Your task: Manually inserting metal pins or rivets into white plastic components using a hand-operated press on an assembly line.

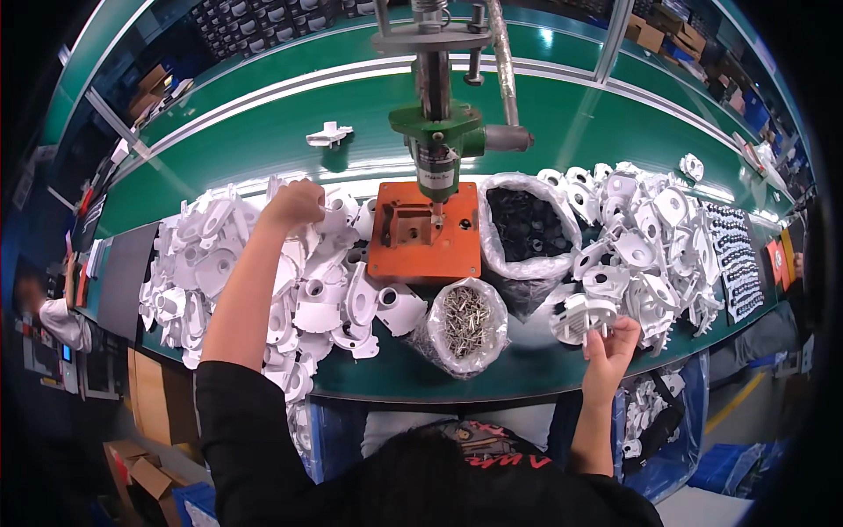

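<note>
My left hand (297, 205) is over the left heap of white plastic housings (219, 259), its fingers curled closed. What it grips, if anything, is hidden among the white parts around it. In front of the right heap of white plastic parts (637, 233), my right hand (612, 344) pinches a rounded white plastic housing (581, 314) between thumb and fingers. Between my hands stands a green press (437, 132), its ram above an orange fixture plate (391, 256) with a dark recess. No white part shows on that plate.
An open clear bag of small metal pins (467, 321) sits before the fixture. Right of the plate is a bag of black parts (524, 220). One white part (329, 134) lies apart at the back. Rows of small parts (736, 255) lie far right; a blue-lined bin (654, 422) stands below.
</note>
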